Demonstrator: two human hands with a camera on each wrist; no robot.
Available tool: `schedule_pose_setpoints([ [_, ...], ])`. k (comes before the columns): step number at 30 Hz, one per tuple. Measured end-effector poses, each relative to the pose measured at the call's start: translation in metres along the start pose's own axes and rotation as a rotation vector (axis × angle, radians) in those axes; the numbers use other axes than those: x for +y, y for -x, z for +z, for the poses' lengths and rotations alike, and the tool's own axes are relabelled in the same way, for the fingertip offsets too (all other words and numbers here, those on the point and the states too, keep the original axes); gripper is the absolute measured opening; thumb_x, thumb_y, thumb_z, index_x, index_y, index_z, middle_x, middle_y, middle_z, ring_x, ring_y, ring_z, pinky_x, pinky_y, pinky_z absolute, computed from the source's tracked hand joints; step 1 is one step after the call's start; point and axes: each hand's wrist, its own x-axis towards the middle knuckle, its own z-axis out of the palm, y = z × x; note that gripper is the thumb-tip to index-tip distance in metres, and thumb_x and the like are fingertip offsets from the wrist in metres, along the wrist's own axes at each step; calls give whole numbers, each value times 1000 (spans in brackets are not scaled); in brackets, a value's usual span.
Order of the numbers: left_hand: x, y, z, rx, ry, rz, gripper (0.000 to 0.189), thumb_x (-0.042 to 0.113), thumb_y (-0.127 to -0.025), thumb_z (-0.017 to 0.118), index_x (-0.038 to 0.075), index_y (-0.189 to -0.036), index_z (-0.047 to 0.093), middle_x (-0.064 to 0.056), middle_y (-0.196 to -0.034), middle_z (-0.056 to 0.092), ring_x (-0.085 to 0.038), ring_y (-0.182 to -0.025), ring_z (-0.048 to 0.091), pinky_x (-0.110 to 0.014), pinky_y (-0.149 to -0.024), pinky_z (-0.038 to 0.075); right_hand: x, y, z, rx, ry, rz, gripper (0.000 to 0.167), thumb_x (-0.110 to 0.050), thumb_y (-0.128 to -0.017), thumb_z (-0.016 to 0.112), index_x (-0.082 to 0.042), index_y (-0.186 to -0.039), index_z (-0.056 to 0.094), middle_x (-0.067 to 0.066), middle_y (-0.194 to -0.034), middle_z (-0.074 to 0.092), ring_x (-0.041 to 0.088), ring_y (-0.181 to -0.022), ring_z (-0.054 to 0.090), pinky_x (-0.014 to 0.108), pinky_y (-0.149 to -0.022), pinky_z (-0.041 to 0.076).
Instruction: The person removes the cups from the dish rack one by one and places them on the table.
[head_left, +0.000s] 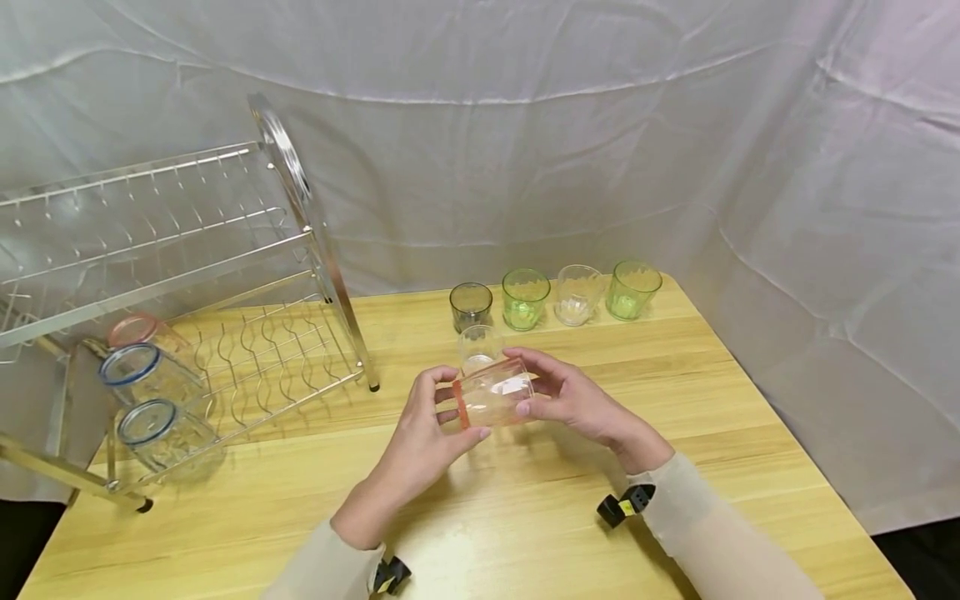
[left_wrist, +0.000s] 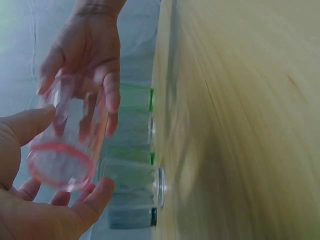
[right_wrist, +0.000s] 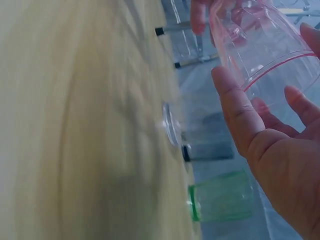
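A clear pink-tinted drinking glass (head_left: 493, 395) lies sideways in the air above the table, held between both hands. My left hand (head_left: 422, 427) grips its deeper-pink end, thumb in front and fingers behind. At the opposite end, my right hand (head_left: 573, 402) holds the glass with thumb and fingers around it. The left wrist view shows a pink ring on the near end of the pink glass (left_wrist: 62, 165). Just behind the hands, a clear glass (head_left: 478, 342) stands on the table, partly hidden by the pink one.
Behind stand a grey glass (head_left: 471, 307), a green glass (head_left: 526, 293), a clear glass (head_left: 577, 293) and another green glass (head_left: 633, 290). At left is a two-tier metal dish rack (head_left: 341, 304); its lower tier holds a pink glass (head_left: 135, 329) and two blue-edged glasses (head_left: 161, 379).
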Motion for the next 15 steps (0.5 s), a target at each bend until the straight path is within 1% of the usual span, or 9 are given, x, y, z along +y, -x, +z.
schedule_pose_setpoints([
  [1,0,2,-3,15,-2,3,80,15,-86,88,17,-149,40,-11,-154,44,-35,-135,57,-45,-109,55,-1,1,-3,5,27,0,79,-9,-94,78,-13,-162,39,20,-152,50,34,-127,63,43,-96,62],
  [3,-1,5,-11,54,-14,25,75,11,-88,86,16,-148,42,-10,-152,47,-34,-137,55,-46,-113,52,-4,3,-9,15,79,8,78,-10,-94,79,-15,-161,41,17,-153,50,34,-127,62,41,-96,62],
  [5,-2,8,-20,106,-41,65,68,7,-89,83,12,-145,45,-10,-147,50,-32,-136,54,-45,-113,52,-8,5,-16,20,121,21,77,-11,-93,80,-17,-160,43,15,-157,49,36,-130,60,39,-96,62],
  [7,-3,10,-30,166,-70,114,60,3,-90,81,7,-141,49,-11,-142,53,-33,-134,55,-44,-113,52,-11,7,-23,16,164,24,77,-11,-93,80,-17,-160,43,15,-160,46,40,-133,58,37,-96,61],
  [9,-4,12,-40,226,-111,155,54,-1,-90,78,3,-137,52,-12,-139,54,-32,-132,56,-44,-113,52,-14,9,-31,19,222,27,77,-12,-93,80,-16,-161,43,16,-161,45,42,-134,57,36,-95,61],
  [11,-5,13,-50,279,-149,178,49,-3,-90,76,1,-133,54,-13,-137,56,-31,-130,57,-44,-113,52,-17,10,-38,27,285,35,78,-14,-93,81,-14,-161,42,18,-159,46,43,-134,58,35,-93,61],
  [13,-5,14,-61,329,-206,194,46,-3,-91,75,0,-132,55,-14,-135,57,-32,-128,57,-47,-113,51,-20,11,-45,47,352,46,79,-17,-93,82,-15,-161,42,17,-156,48,43,-132,59,34,-93,61],
  [15,-7,15,-72,381,-273,209,44,-2,-91,75,0,-131,56,-16,-133,58,-35,-124,58,-52,-111,50,-22,11,-51,61,391,61,80,-18,-92,84,-15,-161,43,18,-155,49,42,-131,60,34,-93,61],
])
